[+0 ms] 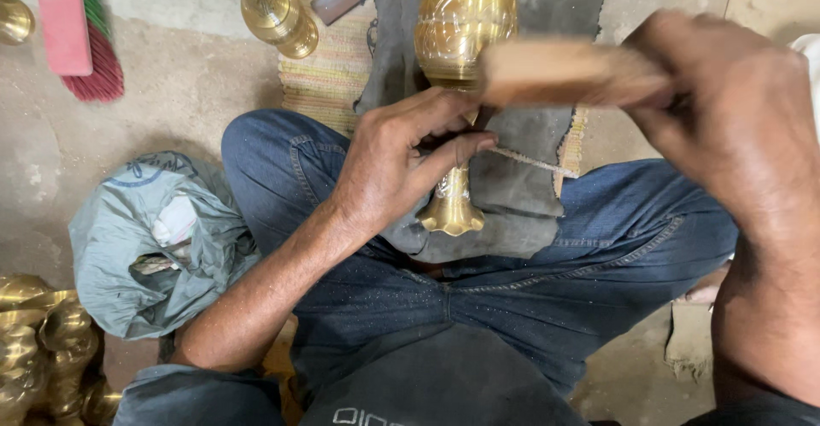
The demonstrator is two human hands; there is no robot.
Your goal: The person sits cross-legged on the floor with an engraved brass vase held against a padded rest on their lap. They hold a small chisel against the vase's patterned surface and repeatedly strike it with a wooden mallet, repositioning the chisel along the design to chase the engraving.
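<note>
A tall engraved brass vase lies lengthwise across the lap on a dark grey cloth, its flared foot nearest the body and its bulbous body pointing away. A thin metal chisel rod rests slanted against its neck — above it, a blurred pale wooden mallet hangs crosswise.

1. One view only, from a camera on the person's head; it looks almost straight down over the lap.
2. It sits close; the left hand and right hand fill the middle and right of the frame; the right one is nearest the lens and blurred.
3. The bottom edge lies toward the person's body; the top edge reaches the floor beyond the knees.
4. The brass vase is cut off at the top; no second view shares the scene.
</note>
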